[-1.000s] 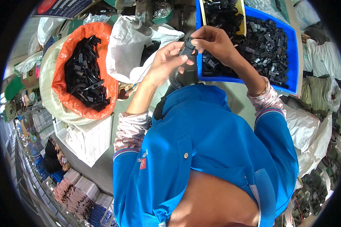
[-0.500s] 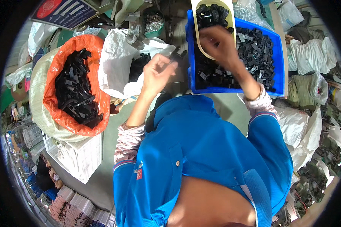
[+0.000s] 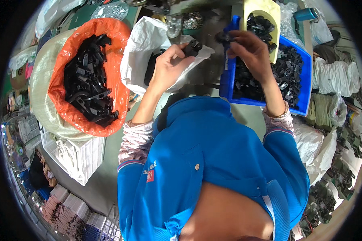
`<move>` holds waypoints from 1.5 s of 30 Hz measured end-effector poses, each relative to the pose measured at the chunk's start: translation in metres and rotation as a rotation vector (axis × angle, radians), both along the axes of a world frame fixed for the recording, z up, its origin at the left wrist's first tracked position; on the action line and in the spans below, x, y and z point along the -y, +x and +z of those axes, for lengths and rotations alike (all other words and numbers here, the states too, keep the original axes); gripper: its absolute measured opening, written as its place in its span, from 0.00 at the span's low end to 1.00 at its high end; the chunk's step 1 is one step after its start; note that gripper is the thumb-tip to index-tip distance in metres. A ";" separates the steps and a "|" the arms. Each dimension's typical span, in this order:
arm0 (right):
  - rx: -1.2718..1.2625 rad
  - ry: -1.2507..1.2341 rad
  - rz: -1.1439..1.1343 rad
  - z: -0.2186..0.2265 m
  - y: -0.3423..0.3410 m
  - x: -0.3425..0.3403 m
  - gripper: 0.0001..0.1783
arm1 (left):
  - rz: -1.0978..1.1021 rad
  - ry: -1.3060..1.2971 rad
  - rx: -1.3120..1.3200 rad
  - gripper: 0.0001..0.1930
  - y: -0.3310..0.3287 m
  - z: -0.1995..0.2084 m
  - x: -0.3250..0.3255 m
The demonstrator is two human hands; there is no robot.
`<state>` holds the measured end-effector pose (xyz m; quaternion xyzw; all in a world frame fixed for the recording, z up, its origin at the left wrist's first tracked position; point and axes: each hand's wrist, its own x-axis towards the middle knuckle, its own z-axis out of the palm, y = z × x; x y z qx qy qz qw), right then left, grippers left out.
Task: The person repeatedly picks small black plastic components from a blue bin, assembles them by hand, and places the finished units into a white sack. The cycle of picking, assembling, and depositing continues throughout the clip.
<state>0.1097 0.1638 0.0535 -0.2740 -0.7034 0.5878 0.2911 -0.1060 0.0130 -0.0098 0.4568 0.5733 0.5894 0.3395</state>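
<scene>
Both forearms rise from the lower middle of the frame toward the top, bent at the elbow, with patterned sleeves pushed out of a blue jacket. The left hand sits just left of the top centre, wrist turned so the back of the hand faces the camera; its grip is closed round a small black plastic part, which juts out past the fingertips to the upper right. The right hand is raised right of centre, over the left edge of the blue bin; its fingers curl down and pinch a second black piece at the thumb side. The two parts are near each other but apart.

The blue bin in the upper right is full of similar black parts, and a cream scoop rests in it with more of them. A white bag lies under the left hand, and an orange-lined sack of black parts fills the upper left.

The shape of either held part is hard to make out: both are dark and partly covered by fingers. The desk shows only as a dim strip between bag and bin. The person's own body hides the lower middle of the frame, and the rim is bent and dark.
</scene>
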 end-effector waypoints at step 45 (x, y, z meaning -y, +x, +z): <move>0.162 0.076 0.041 -0.030 -0.124 -0.002 0.14 | -0.340 0.033 -0.616 0.13 -0.150 0.034 -0.037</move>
